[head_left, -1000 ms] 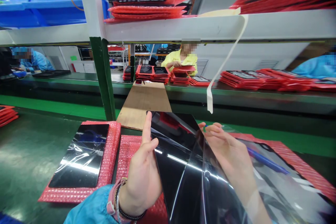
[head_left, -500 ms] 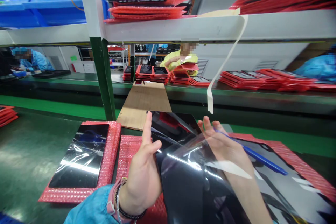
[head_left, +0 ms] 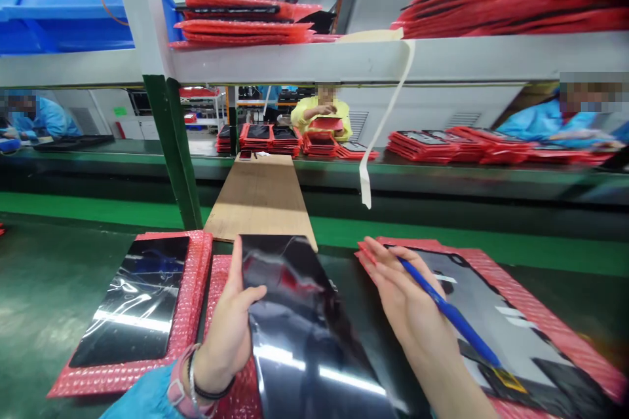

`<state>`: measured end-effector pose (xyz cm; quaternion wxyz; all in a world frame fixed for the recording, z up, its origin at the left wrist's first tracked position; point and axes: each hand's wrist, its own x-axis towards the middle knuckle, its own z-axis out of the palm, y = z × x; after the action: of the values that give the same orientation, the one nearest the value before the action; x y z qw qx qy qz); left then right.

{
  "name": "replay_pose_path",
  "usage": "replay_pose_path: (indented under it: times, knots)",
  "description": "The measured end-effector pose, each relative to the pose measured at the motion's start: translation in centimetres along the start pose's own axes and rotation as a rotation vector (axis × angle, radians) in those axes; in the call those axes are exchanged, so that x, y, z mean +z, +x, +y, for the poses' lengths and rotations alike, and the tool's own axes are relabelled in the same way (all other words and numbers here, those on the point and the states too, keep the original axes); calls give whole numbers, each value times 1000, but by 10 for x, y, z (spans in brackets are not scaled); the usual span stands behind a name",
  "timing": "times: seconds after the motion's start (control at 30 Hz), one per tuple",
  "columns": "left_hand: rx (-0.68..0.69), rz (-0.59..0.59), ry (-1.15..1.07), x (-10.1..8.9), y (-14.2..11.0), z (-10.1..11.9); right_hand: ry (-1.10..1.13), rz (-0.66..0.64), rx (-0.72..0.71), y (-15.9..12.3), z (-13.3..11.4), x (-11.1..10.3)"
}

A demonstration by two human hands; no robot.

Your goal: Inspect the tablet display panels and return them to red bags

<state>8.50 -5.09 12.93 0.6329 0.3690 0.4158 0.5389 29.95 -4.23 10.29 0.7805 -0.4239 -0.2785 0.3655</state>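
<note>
A glossy black screen panel [head_left: 304, 321] is tilted up in front of me, its lower end running out of view. My left hand [head_left: 228, 324] grips its left edge, thumb on the face and index finger along the side. My right hand [head_left: 410, 301] is off the panel's right side, with a slim blue pen-like tool [head_left: 457, 321] lodged between its fingers. Beneath that hand, a grey-backed panel [head_left: 491, 294] lies on red bubble wrap [head_left: 555, 321]. At left, another black screen panel [head_left: 137, 301] rests on red bubble-wrap pouches [head_left: 191, 301].
A wooden board [head_left: 265, 196] bridges toward the far bench. A green post [head_left: 171, 150] carries a shelf [head_left: 285, 59] with red pouch stacks [head_left: 246, 23] and a blue bin [head_left: 63, 19]. A tape strip [head_left: 386, 124] dangles from the shelf. Co-workers [head_left: 322, 114] sit beyond.
My right hand has come away from the panel, to its right. The clear film stretched between panel and hand no longer shows there. The camera view has shifted slightly.
</note>
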Motion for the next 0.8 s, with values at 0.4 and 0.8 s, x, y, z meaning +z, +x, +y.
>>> replay_pose_path:
  times: [0.4, 0.8]
  knots:
    - [89, 234, 398, -77, 24, -85, -494, -128, -177, 6, -1, -51]
    - [224, -301, 464, 62, 82, -34, -579, -19, -43, 149, -8, 9]
